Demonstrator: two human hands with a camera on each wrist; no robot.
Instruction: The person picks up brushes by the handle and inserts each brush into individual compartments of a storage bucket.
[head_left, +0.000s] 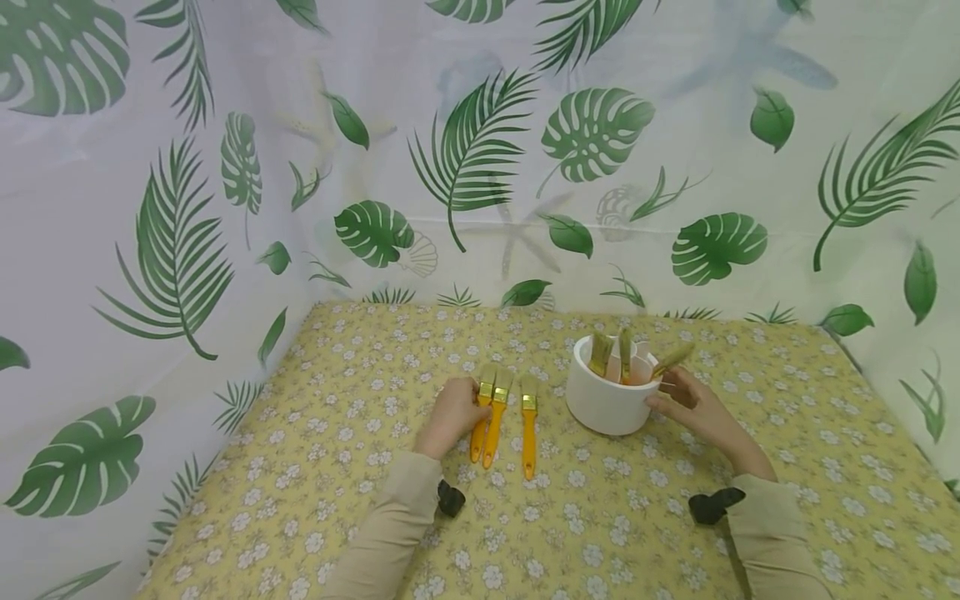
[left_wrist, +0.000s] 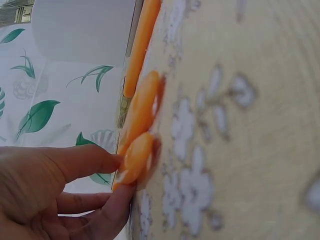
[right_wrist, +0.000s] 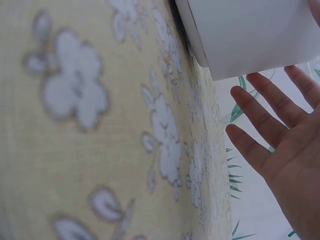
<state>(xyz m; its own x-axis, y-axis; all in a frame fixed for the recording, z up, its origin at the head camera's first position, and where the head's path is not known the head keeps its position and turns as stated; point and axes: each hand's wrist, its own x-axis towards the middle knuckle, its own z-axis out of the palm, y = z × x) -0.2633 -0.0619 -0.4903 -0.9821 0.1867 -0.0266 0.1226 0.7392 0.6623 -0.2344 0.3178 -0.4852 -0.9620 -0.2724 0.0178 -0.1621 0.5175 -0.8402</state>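
My left hand (head_left: 450, 417) pinches the leftmost paintbrush (head_left: 477, 440) between thumb and fingers; its orange handle end (left_wrist: 137, 157) shows in the left wrist view. A second paintbrush (head_left: 493, 432) lies right beside it, and a third paintbrush (head_left: 529, 435) lies a little to the right. All have orange handles and pale bristles pointing away from me. My right hand (head_left: 697, 412) is at the right side of a round white pot (head_left: 603, 406), fingers extended, fingertips close to its wall (right_wrist: 255, 40). Bristle ends of several brushes (head_left: 625, 354) stick out of the pot.
A yellow floral cloth (head_left: 337, 500) covers the table. Behind and at the sides hangs a white curtain (head_left: 480, 267) with green leaf prints. Dark wrist devices (head_left: 450, 498) sit at both cuffs.
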